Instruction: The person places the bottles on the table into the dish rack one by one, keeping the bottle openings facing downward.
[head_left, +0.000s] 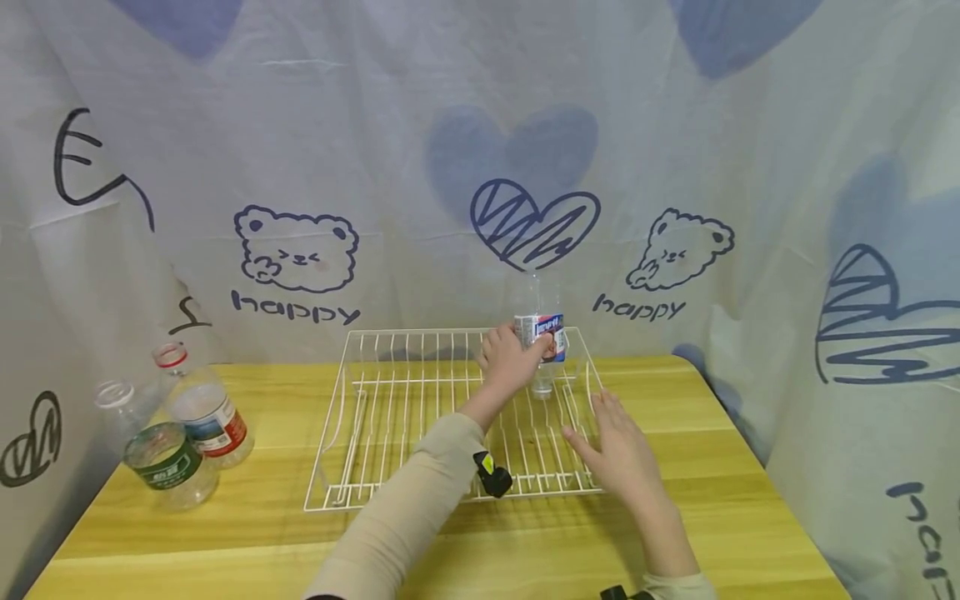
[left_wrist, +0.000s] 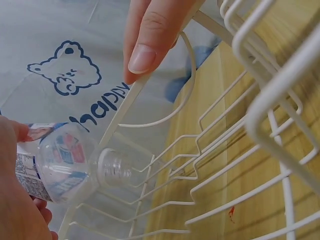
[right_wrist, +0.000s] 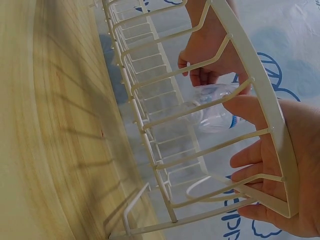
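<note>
A clear plastic bottle [head_left: 539, 337] with a blue, white and red label is upside down over the white wire rack [head_left: 420, 332], its uncapped neck pointing down near the wires. My left hand [head_left: 512, 362] grips it around the label. In the left wrist view the open mouth of the bottle [left_wrist: 107, 167] shows beside the rim. My right hand [head_left: 626, 450] is at the rack's right side with its fingers extended. Through the bars in the right wrist view, the right hand [right_wrist: 280, 170] lies along the rim, and the left hand [right_wrist: 215, 47] appears beyond with the bottle [right_wrist: 215, 112].
Two uncapped clear bottles stand on the wooden table [head_left: 277, 542] at left: one with a green label [head_left: 168, 462], one with a red ring and a red-blue label [head_left: 213, 417]. A printed cloth [head_left: 420, 167] hangs behind and around the table.
</note>
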